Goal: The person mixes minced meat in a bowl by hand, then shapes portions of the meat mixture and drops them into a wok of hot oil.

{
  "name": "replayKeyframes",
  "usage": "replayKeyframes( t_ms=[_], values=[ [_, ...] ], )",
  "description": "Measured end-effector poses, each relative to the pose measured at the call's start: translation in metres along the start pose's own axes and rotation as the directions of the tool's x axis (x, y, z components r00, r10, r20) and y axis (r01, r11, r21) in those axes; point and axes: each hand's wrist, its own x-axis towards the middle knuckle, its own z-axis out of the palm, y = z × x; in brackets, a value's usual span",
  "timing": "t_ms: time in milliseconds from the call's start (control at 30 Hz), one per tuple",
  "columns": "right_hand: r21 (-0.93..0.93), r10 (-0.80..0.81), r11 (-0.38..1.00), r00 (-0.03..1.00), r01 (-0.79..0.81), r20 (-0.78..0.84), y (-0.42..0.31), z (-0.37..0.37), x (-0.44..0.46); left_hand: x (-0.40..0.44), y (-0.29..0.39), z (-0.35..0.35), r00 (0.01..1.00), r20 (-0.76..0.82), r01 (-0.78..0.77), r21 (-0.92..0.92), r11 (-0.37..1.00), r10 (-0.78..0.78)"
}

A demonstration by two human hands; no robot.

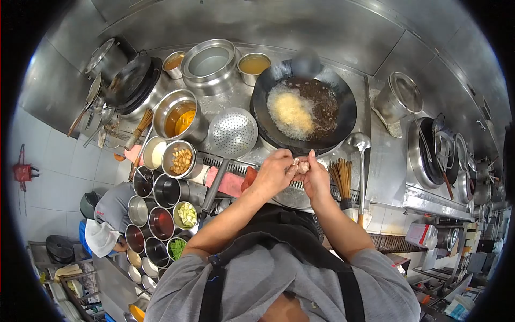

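Note:
Both of my hands meet just below the near rim of a black wok [348, 115]. My left hand [276, 172] has its fingers bent round a pale pink lump that looks like raw meat [302, 167]. The same lump lies against the fingers of my right hand [317, 180], whose thumb points up. In the wok, a pale golden mass [292, 114] bubbles in dark oil. A perforated skimmer [233, 132] rests left of the wok, its handle toward me.
Metal pots [206, 88] stand behind and left. Sauce and ingredient containers [162, 222] cluster at the left. A ladle [360, 145] and bamboo brush [341, 180] lie right of my hands. A person in a white cap [101, 238] is at far left.

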Motion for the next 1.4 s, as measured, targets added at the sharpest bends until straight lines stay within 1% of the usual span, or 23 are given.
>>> replayKeyframes(
  t_ms=[67,100,200,333,400,433,500,633,700,733,767,800,833,867,933,967,1000,1067,1200,1267,1300,1367,1400],
  values=[
    [-0.019,-0.003,1.000,0.999,0.004,0.046,-0.007,-0.002,0.001,0.000,0.003,-0.005,0.998,0.055,0.032,0.072,0.997,-0.036],
    [-0.012,0.011,1.000,1.000,-0.011,0.015,-0.013,0.005,-0.004,0.000,0.000,-0.004,0.995,0.084,-0.063,0.093,0.994,0.056],
    [-0.077,-0.007,0.997,0.998,0.012,0.058,-0.006,-0.003,0.004,-0.002,0.007,0.001,0.990,0.142,-0.022,0.074,0.997,0.012],
    [-0.098,-0.076,0.991,0.986,0.091,0.149,-0.002,-0.013,0.005,-0.003,-0.003,0.017,0.991,0.132,-0.054,0.130,0.990,0.036],
    [-0.020,-0.045,0.999,0.991,0.048,0.128,-0.005,-0.016,0.003,-0.001,-0.004,0.028,1.000,-0.029,0.012,0.102,0.995,-0.009],
    [-0.026,-0.041,0.999,0.990,0.045,0.133,-0.009,-0.018,0.003,0.000,-0.004,0.033,0.999,-0.037,0.017,0.102,0.995,-0.014],
    [-0.026,-0.025,0.999,0.991,0.029,0.133,-0.019,-0.023,-0.002,0.004,0.013,0.035,0.965,-0.135,0.228,0.010,0.974,-0.224],
    [-0.117,0.074,0.992,0.960,-0.043,0.270,-0.033,-0.056,-0.001,0.009,0.026,0.045,0.951,-0.133,0.297,0.139,0.945,-0.279],
    [-0.166,0.069,0.986,0.960,-0.024,0.270,-0.044,-0.074,0.011,0.006,0.031,0.052,0.961,-0.014,0.278,0.062,0.959,-0.278],
    [-0.210,0.065,0.978,0.964,-0.010,0.258,-0.051,-0.084,0.016,0.004,0.035,0.053,0.959,-0.031,0.284,0.063,0.957,-0.282],
    [-0.229,0.038,0.973,0.978,0.010,0.205,-0.066,-0.086,0.020,-0.001,0.038,0.054,0.949,-0.044,0.313,-0.024,0.950,-0.314],
    [-0.339,-0.007,0.939,0.988,0.060,0.154,-0.082,-0.092,0.027,-0.005,0.044,0.054,0.937,-0.055,0.339,-0.109,0.935,-0.346],
    [-0.494,-0.031,0.865,0.992,0.088,0.124,-0.098,-0.099,0.037,-0.009,0.051,0.053,0.895,-0.058,0.435,-0.101,0.895,-0.441],
    [-0.632,-0.060,0.767,0.993,0.110,0.101,-0.114,-0.107,0.049,-0.018,0.050,0.058,0.889,-0.076,0.445,-0.098,0.890,-0.452],
    [-0.869,-0.254,0.392,0.943,0.302,0.213,-0.124,-0.131,0.093,-0.036,0.043,0.071,0.801,-0.140,0.483,-0.424,0.766,-0.582],
    [-0.921,-0.262,0.249,0.936,0.300,0.234,-0.138,-0.127,0.099,-0.038,0.059,0.069,0.758,-0.112,0.505,-0.524,0.686,-0.643],
    [-0.917,-0.249,0.250,0.936,0.310,0.249,-0.140,-0.134,0.116,-0.045,0.066,0.072,0.748,-0.126,0.508,-0.523,0.684,-0.651],
    [-0.868,-0.353,-0.153,0.794,0.472,0.494,-0.132,-0.156,0.159,-0.063,0.077,0.079,0.655,-0.118,0.517,-0.650,0.557,-0.746],
    [-0.900,-0.343,-0.090,0.835,0.426,0.430,-0.143,-0.164,0.198,-0.102,0.100,0.084,0.570,-0.161,0.511,-0.699,0.501,-0.806],
    [-0.931,-0.442,0.050,0.844,0.362,0.304,-0.158,-0.160,0.197,-0.122,0.109,0.082,0.556,-0.199,0.500,-0.696,0.515,-0.807],
    [-0.927,-0.439,0.038,0.840,0.373,0.320,-0.161,-0.165,0.201,-0.132,0.112,0.082,0.513,-0.223,0.497,-0.710,0.499,-0.829],
    [-0.702,-0.662,0.352,0.695,0.619,0.281,-0.164,-0.172,0.201,-0.152,0.118,0.080,0.446,-0.256,0.505,-0.719,0.477,-0.858],
    [-0.595,-0.645,0.496,0.727,0.633,0.235,-0.168,-0.160,0.175,-0.163,0.121,0.080,0.443,-0.268,0.492,-0.725,0.482,-0.855]
  ],
)
